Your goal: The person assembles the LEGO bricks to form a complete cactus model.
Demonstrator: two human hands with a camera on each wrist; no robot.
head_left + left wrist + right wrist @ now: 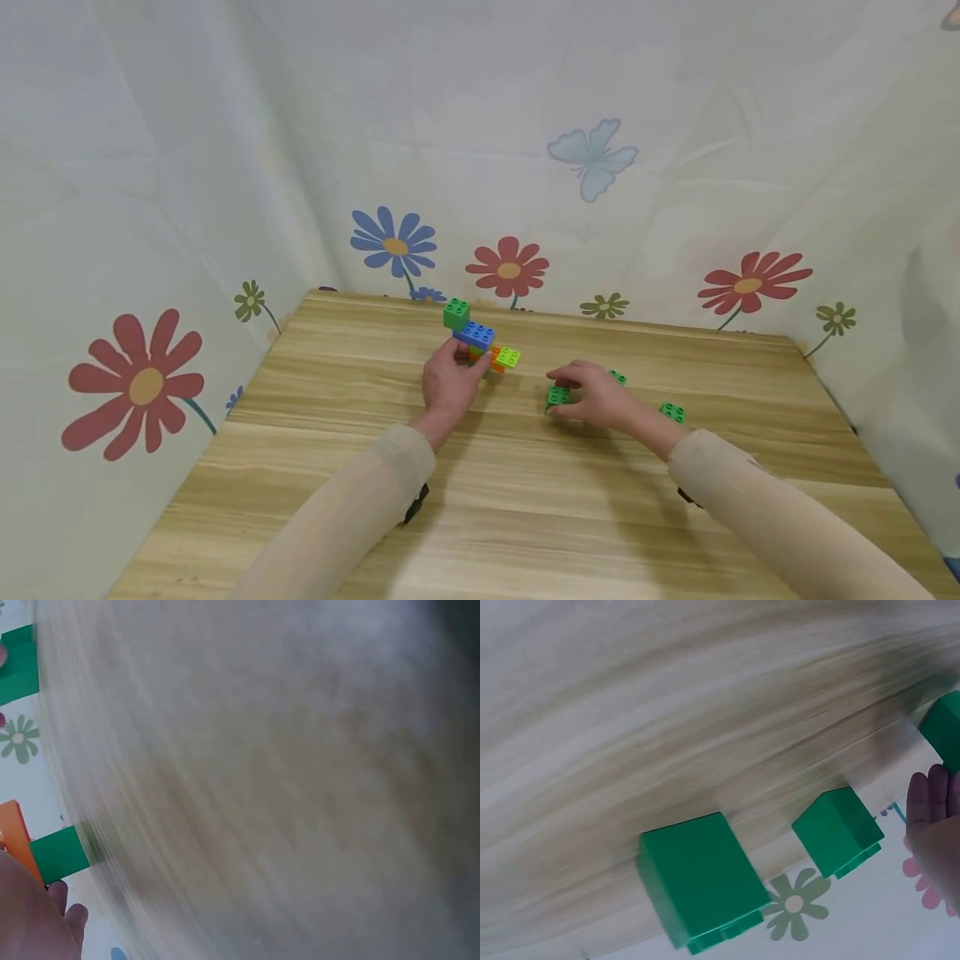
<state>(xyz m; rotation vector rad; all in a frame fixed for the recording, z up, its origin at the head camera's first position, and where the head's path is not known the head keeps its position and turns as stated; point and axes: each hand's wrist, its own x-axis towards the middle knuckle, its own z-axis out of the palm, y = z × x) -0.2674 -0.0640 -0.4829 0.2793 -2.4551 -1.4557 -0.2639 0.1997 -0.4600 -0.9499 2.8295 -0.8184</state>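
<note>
My left hand [452, 379] grips a built piece of toy building bricks near the back of the table. On this piece are a green brick [456, 314] at the far end, a blue brick [478, 335], an orange brick [16, 840] partly hidden by the hand, and a lime brick [508, 357] at the right. Under the orange one, a green brick [60, 855] shows in the left wrist view. To the right, my right hand [596, 396] pinches a single green brick [557, 398] between thumb and fingers, low at the table.
Two more green bricks stand on the wooden table [480, 533]: one [617, 377] just behind the right hand, another [672, 412] beyond the right wrist. Both show in the right wrist view. A flower-printed cloth [465, 150] hangs along the table's back and sides.
</note>
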